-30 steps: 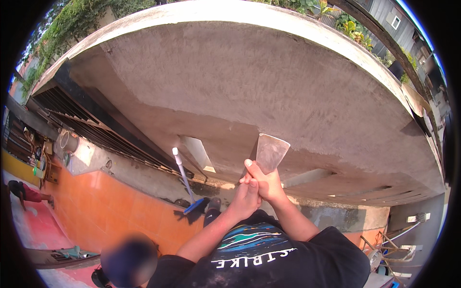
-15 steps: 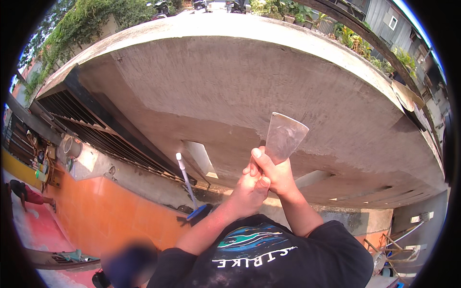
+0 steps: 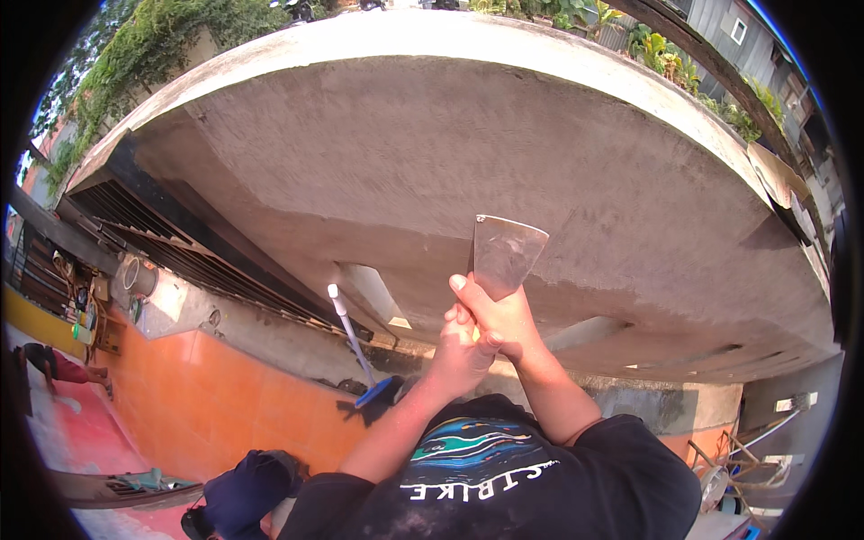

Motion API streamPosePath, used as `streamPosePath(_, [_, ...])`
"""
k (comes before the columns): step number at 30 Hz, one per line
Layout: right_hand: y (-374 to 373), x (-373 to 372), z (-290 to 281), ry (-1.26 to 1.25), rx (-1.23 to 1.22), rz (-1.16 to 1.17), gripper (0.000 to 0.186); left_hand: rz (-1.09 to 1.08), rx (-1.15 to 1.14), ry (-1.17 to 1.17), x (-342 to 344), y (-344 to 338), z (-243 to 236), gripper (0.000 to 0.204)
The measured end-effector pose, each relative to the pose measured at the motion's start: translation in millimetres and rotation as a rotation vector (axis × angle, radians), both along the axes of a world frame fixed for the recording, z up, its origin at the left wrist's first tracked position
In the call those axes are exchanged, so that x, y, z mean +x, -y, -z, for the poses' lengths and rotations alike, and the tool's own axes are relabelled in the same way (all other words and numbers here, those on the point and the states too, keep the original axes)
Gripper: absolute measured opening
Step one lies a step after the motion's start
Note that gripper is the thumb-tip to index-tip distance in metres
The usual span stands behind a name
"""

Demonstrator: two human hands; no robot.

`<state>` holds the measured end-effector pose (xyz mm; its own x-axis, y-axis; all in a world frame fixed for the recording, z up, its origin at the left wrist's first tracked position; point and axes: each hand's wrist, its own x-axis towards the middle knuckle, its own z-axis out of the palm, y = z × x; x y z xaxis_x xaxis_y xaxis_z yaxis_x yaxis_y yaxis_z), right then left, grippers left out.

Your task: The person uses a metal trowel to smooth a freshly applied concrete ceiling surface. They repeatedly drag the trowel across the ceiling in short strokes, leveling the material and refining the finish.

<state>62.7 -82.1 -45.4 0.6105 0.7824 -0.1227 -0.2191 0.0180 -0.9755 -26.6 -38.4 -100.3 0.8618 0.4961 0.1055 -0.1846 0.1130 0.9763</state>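
Note:
My right hand (image 3: pixel 493 312) grips a wide metal scraper (image 3: pixel 508 252) near the base of its blade, thumb pointing up. My left hand (image 3: pixel 463 355) is closed just below, fingers wrapped about the handle and against my right hand; most of the handle is hidden. The blade points upward in front of the rough grey plastered wall (image 3: pixel 378 144); whether it touches the plaster I cannot tell. Below the wall a broom (image 3: pixel 350 334) with a pale handle and blue head (image 3: pixel 378 392) leans upright.
A dark metal grille (image 3: pixel 153 236) is at the left. The orange tiled floor (image 3: pixel 198 387) runs below it. A person in navy (image 3: pixel 243 490) is at the lower left, another in maroon (image 3: pixel 72 369) farther left. Poles and a bucket (image 3: pixel 715 486) lie at the lower right.
Both hands and the scraper rose and moved right half a second ago, then shifted back leftward. The blade now sits higher than a second ago. The grip looks much the same.

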Motion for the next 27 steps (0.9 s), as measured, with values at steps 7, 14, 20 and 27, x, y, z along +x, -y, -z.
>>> streamPosePath(7, [11,-11,-1,-0.044,-0.06,-0.074,0.035,0.068,-0.166,-0.035,-18,8,-4,0.095])
streamPosePath(14, [13,-20,38,-0.131,-0.062,-0.005,0.031,0.095,-0.122,-0.144,-30,13,20,0.099])
streamPosePath(20, [1,-19,34,-0.15,-0.003,0.052,0.031,-0.011,0.185,-0.125,-21,-1,7,0.111])
streamPosePath(27, [4,-23,30,-0.088,0.005,0.017,0.029,0.022,0.123,-0.084,-28,1,1,0.121])
